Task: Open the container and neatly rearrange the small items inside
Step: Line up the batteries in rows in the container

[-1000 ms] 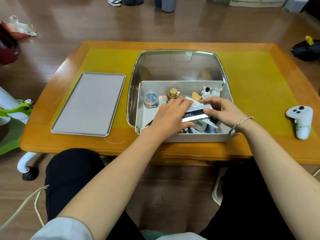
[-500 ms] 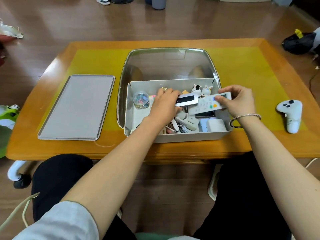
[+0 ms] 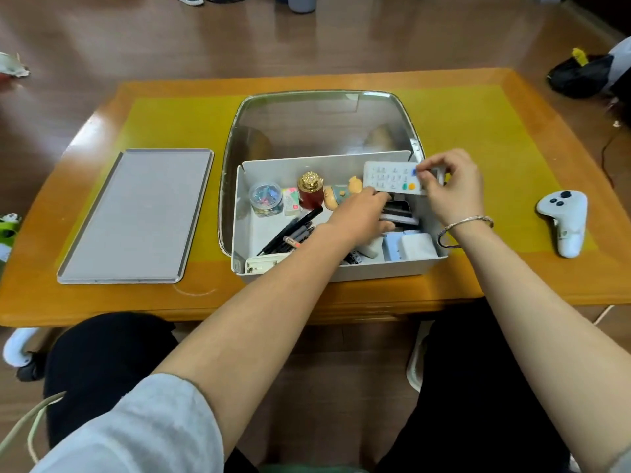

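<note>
Wooden floor surrounds a low orange bench (image 3: 102, 302) with a yellow inlay. At far left on the bench lies a flat grey lid (image 3: 136, 216). Centre: an open white container (image 3: 341, 273), set partly inside a shallow clear tray (image 3: 307, 110) that extends behind it. Inside the container, from left: a round clear jar (image 3: 265, 199) of coloured bits, a small pale eraser (image 3: 291, 200) just beside it, a red bottle with a gold cap (image 3: 310, 189), a small figurine (image 3: 338, 194), and black pens (image 3: 293, 230) lying diagonally on the floor of the box. The left hand (image 3: 358, 216) reaches into the middle of the container, fingers curled down among dark flat items; whether it grips one cannot be told. The right hand (image 3: 450, 186) pinches a white remote control (image 3: 389, 179) at its right end, held above the container's rear right corner. Pale blocks (image 3: 409, 247) fill the near right corner. A white game controller (image 3: 563, 220) rests at far right on the bench.
</note>
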Demonstrator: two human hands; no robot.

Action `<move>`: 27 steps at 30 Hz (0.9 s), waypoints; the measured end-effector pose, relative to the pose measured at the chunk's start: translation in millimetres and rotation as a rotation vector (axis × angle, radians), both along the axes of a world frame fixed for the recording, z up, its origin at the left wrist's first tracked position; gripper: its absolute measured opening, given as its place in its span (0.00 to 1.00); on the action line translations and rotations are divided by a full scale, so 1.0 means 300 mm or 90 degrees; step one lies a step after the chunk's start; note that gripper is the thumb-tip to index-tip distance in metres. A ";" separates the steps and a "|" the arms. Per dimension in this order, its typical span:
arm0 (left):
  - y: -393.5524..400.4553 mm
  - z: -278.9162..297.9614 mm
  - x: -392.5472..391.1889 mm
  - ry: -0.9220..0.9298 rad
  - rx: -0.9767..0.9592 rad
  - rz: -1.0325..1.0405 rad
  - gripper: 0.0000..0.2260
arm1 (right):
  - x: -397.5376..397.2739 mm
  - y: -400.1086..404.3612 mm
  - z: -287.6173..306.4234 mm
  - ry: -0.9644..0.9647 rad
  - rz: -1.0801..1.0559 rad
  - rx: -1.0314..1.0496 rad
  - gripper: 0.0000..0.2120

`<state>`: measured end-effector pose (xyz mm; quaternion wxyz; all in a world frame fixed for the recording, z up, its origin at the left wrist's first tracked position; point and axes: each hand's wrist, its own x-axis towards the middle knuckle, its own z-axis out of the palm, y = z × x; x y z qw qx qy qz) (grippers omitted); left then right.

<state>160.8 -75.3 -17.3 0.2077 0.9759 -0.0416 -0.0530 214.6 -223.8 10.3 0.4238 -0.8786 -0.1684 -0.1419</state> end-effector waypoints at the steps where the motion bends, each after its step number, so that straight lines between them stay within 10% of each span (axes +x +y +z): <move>1: 0.005 0.001 -0.009 0.005 0.003 -0.010 0.21 | -0.002 0.008 -0.007 0.009 0.013 -0.009 0.05; 12: 0.054 0.007 -0.124 -0.003 -0.079 -0.095 0.13 | 0.014 0.021 -0.048 -0.040 0.050 -0.326 0.08; 20: 0.223 -0.019 -0.189 -0.071 -0.058 0.095 0.13 | -0.054 0.081 -0.040 -0.028 0.179 -0.403 0.07; 27: 0.260 -0.025 -0.213 0.053 -0.022 0.112 0.18 | -0.118 0.178 -0.078 0.124 0.269 -0.644 0.28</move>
